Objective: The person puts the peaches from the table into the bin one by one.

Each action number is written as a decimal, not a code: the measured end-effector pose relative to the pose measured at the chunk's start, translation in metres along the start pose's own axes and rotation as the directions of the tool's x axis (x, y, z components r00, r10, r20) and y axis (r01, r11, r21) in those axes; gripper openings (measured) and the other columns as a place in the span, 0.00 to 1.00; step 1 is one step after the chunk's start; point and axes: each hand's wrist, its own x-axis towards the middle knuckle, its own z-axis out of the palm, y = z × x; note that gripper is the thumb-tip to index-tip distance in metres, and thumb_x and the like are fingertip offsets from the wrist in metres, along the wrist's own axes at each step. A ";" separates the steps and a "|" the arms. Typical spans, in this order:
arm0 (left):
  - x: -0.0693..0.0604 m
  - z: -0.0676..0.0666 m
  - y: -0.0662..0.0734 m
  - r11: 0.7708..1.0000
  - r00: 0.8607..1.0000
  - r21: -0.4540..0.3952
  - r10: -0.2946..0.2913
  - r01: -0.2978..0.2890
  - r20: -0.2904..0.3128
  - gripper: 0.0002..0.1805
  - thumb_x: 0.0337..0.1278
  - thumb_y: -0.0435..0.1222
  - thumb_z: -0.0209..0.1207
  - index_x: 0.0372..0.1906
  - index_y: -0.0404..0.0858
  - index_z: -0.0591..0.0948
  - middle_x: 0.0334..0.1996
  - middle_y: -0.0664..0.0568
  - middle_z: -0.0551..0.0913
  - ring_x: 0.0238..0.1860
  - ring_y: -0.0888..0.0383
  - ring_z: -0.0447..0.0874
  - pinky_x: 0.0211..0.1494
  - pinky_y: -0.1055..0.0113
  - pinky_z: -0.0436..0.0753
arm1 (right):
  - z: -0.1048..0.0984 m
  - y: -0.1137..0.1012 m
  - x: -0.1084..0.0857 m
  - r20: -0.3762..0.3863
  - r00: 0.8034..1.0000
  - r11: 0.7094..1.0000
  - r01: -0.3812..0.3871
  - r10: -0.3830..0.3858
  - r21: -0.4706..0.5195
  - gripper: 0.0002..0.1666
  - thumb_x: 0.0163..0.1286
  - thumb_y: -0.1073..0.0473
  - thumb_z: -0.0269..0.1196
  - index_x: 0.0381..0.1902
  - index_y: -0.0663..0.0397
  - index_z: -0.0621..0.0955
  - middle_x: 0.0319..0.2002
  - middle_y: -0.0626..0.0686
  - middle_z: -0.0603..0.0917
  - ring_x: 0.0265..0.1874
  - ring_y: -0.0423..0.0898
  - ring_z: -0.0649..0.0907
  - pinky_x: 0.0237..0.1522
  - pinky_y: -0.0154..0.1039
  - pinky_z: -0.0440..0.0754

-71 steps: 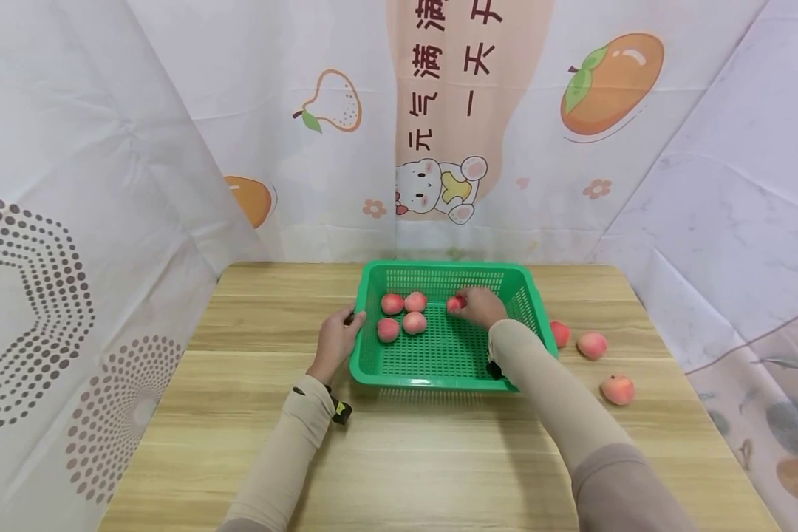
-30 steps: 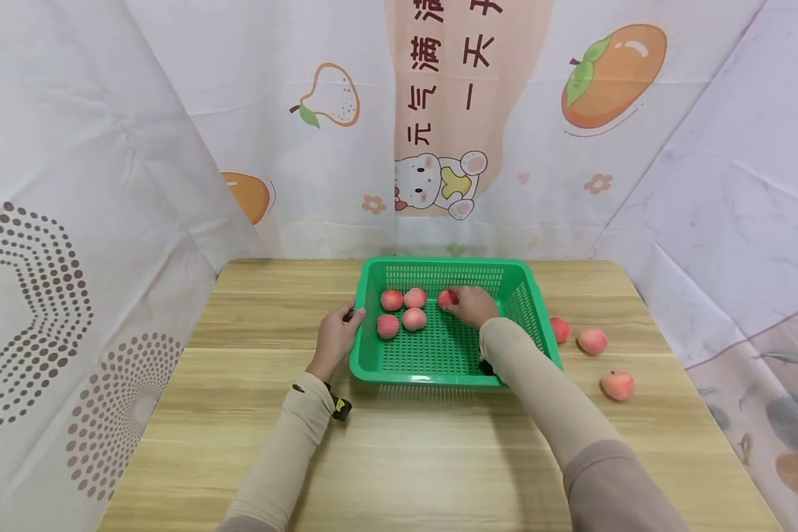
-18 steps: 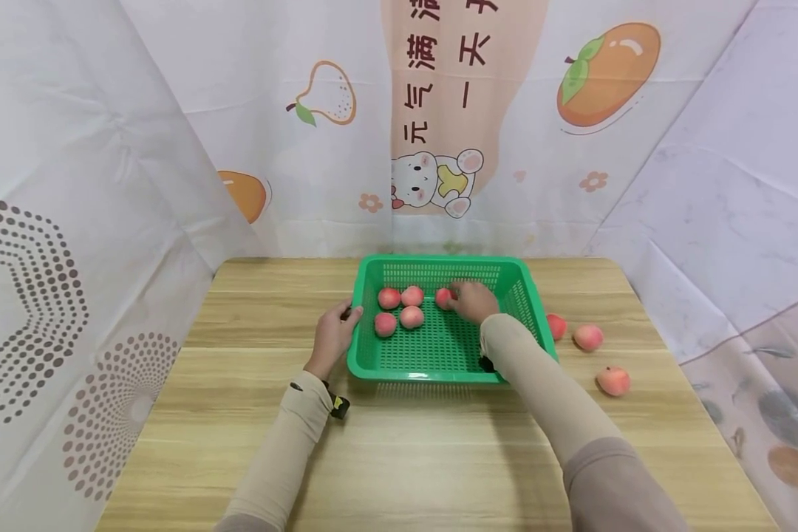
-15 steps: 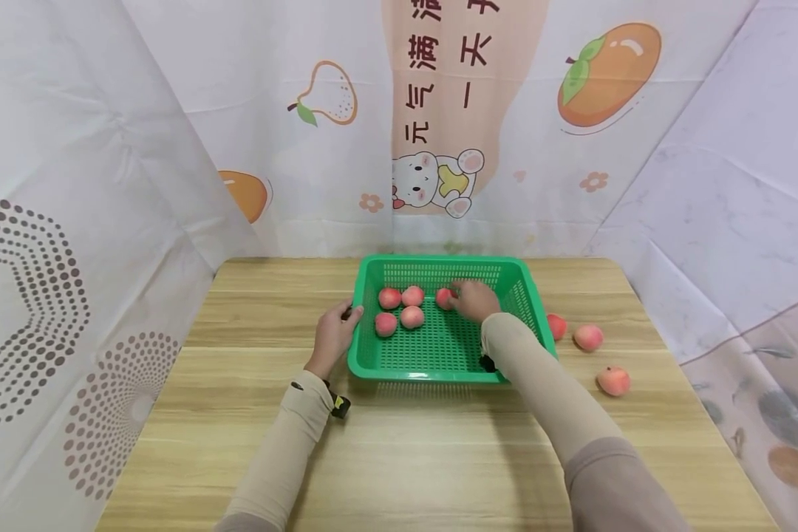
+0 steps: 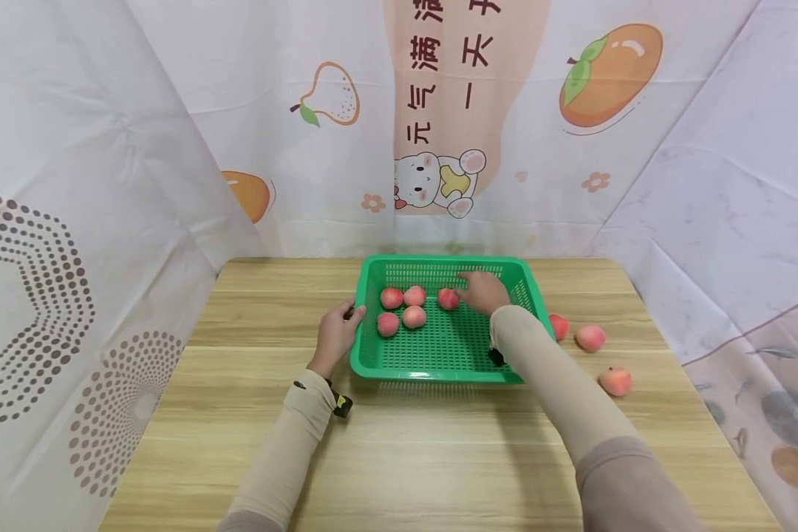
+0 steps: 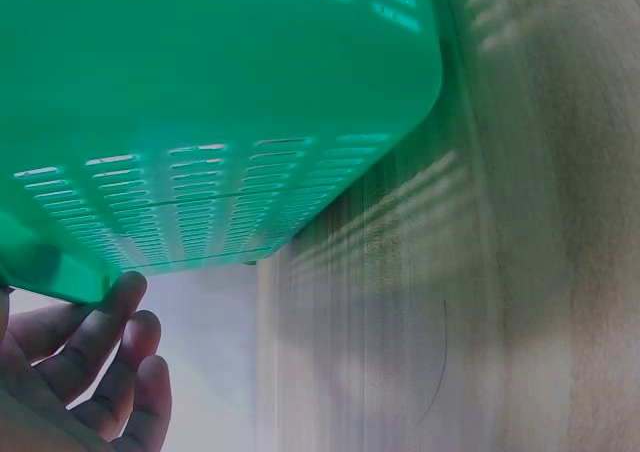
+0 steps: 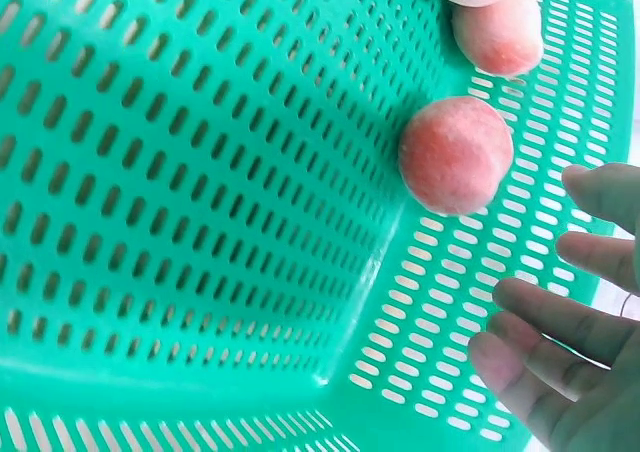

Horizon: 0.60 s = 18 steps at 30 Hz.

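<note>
Across the worktop (image 5: 439, 458), the basket (image 5: 439, 376) has its long axis left to right; my left grip (image 5: 335, 337) pinches its rim, while my right grip (image 5: 484, 292), spread, has come off the peach (image 5: 448, 298).

A rectangular table (image 5: 412, 458) with a pale wood-grain top stands before a white printed fabric backdrop (image 5: 346, 166), which carries a peach-coloured panel (image 5: 452, 81) of dark red Chinese characters (image 5: 425, 54), a white cartoon animal (image 5: 415, 181) and orange cartoon fruits (image 5: 615, 74). Creased white cloth (image 5: 106, 170) with brown dotted patterns (image 5: 72, 282) hangs at left, pale marbled cloth (image 5: 718, 214) at right. Soft light brightens the table.
</note>
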 end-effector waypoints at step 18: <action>-0.001 0.001 0.000 0.999 1.000 -0.029 -0.020 0.020 0.000 0.26 0.71 0.47 0.52 0.66 0.37 0.74 0.49 0.42 0.84 0.47 0.50 0.82 0.49 0.55 0.81 | -0.030 0.009 -0.014 -0.014 0.999 0.999 0.045 -0.045 0.010 0.28 0.73 0.50 0.57 0.66 0.59 0.73 0.56 0.64 0.82 0.52 0.59 0.82 0.52 0.57 0.79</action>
